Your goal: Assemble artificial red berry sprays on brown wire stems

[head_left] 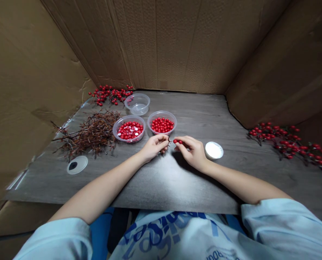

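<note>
My left hand (154, 146) and my right hand (192, 151) meet at the middle of the grey table (161, 180), fingers pinched. Between them is a small twig with red berries (177, 141); the right fingers hold the berry end and the left fingers pinch the stem end. Just beyond my hands stand two clear plastic tubs: one with whole red berries (162, 124), one with red berries mixed with white pieces (129, 130). An empty clear tub (137, 103) stands behind them.
A heap of bare brown twigs (89, 135) lies at the left, with a clear lid (77, 164) in front. Berry sprigs lie at the back left (110, 94) and at the right (285, 142). A white lid (214, 150) is beside my right hand. Cardboard walls enclose the table.
</note>
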The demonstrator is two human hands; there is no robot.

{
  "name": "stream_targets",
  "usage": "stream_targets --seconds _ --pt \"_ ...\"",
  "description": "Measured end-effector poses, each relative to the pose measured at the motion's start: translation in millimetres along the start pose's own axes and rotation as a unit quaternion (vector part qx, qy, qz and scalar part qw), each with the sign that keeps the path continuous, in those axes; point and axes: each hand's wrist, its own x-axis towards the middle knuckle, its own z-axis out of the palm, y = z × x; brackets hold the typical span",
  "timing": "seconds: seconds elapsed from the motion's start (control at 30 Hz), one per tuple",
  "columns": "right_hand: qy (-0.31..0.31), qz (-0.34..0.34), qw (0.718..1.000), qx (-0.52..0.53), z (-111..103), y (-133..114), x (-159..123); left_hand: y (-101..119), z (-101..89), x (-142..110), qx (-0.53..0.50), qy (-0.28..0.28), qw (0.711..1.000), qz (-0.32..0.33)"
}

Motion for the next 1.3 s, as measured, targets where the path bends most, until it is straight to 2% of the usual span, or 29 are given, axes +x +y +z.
stream_targets --seconds 0.13,0.53,0.7,0.87,1.03,1.17,1.3 --pt "-0.015 0.030 0.999 0.031 -2.3 -1.5 0.3 -0.6 -1.1 0.4 -0.009 -0.001 1.000 -0.005" --pt "0.019 -0.018 1.000 0.007 -6.8 3.5 2.2 -0.7 0.4 0.2 0.022 0.007 1.000 -0.013" --pt "0.033 0.017 0.995 0.088 -4.1 4.2 1.7 -2.3 1.8 0.5 0.043 0.004 0.999 -0.002" --pt "0.013 0.011 1.000 0.003 -9.1 1.5 4.2 -1.8 4.1 -0.8 0.091 0.002 0.996 -0.009" --pt "-0.017 -0.024 1.000 -0.004 -11.7 -1.1 5.0 -0.1 5.5 -1.8 0.105 0.005 0.994 -0.014" --pt "-0.015 -0.023 0.999 -0.036 -10.3 -2.8 4.1 -1.1 5.2 -1.5 0.104 0.004 0.994 -0.015" --pt "-0.021 -0.055 0.997 -0.053 -10.2 -3.1 3.8 -2.0 5.4 -1.5 0.102 0.002 0.995 -0.008"
